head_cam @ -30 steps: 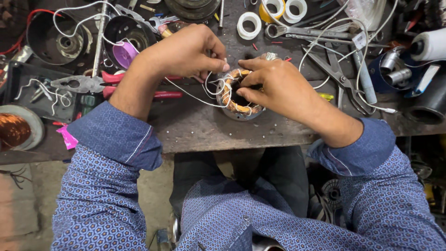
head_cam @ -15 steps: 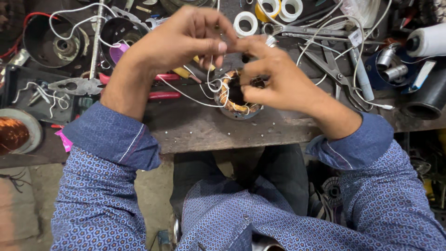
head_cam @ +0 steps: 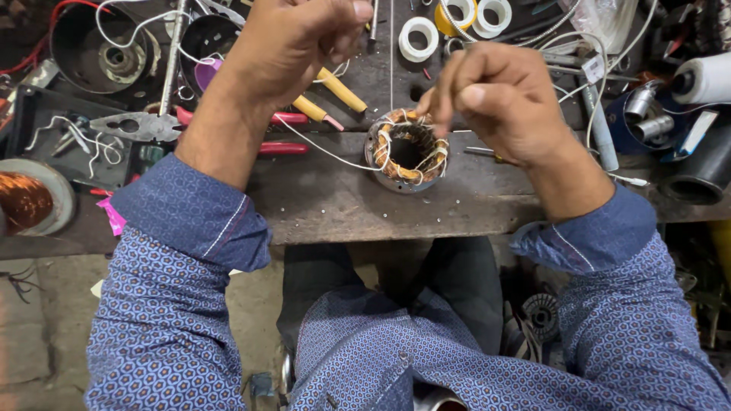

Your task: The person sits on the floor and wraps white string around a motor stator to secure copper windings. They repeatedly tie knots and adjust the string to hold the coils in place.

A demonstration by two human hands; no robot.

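Note:
A small round motor stator [head_cam: 407, 151] with copper windings and white lacing stands on the dark workbench [head_cam: 343, 202]. My left hand [head_cam: 293, 42] is raised above and left of it, fingers pinched on a thin white thread [head_cam: 320, 146] that runs down to the stator. Just above the stator's right side is my right hand [head_cam: 495, 95], its fingers closed around another strand of the thread. Neither hand touches the stator.
Yellow-handled screwdrivers [head_cam: 327, 95] and red-handled pliers [head_cam: 278, 133] lie left of the stator. Tape rolls [head_cam: 419, 38] sit at the back. A copper wire spool [head_cam: 27, 202] is at far left, motor housings [head_cam: 106, 49] at back left, and a white roll [head_cam: 704, 76] at right.
Both hands have lifted off the stator and drawn apart, pulling the thread upward. The stator, covered by my hands before, now stands in plain sight.

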